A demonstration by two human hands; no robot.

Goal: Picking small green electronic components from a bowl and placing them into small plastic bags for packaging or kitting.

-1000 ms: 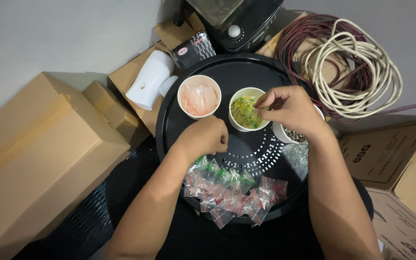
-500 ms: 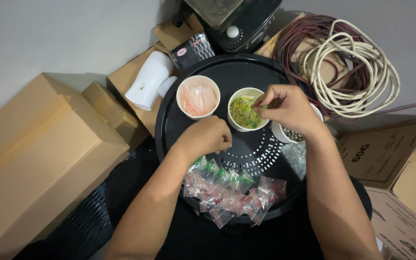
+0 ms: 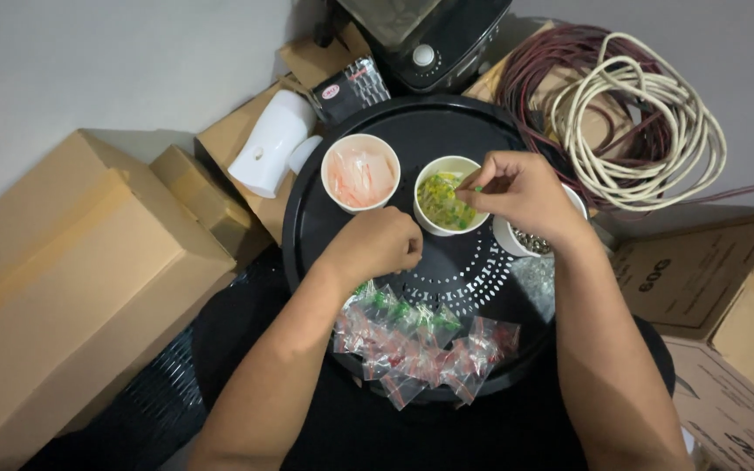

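A round black tray carries three white cups. The left cup holds pink pieces, and the middle cup holds small green and yellow pieces. My right hand hovers over the middle cup's right rim, its fingertips pinched on a small green piece. It partly hides the third cup, which holds dark bits. My left hand rests on the tray as a closed fist, just below the first two cups. Whether it holds anything is hidden. Several small clear bags of red and green pieces lie at the tray's near edge.
Cardboard boxes stand at the left, and more boxes at the right. Coiled white and maroon cables lie at the back right. A black appliance and a white plastic object sit behind the tray.
My right hand's pinched fingers have shifted slightly over the middle cup. My left fist has stayed where it was.
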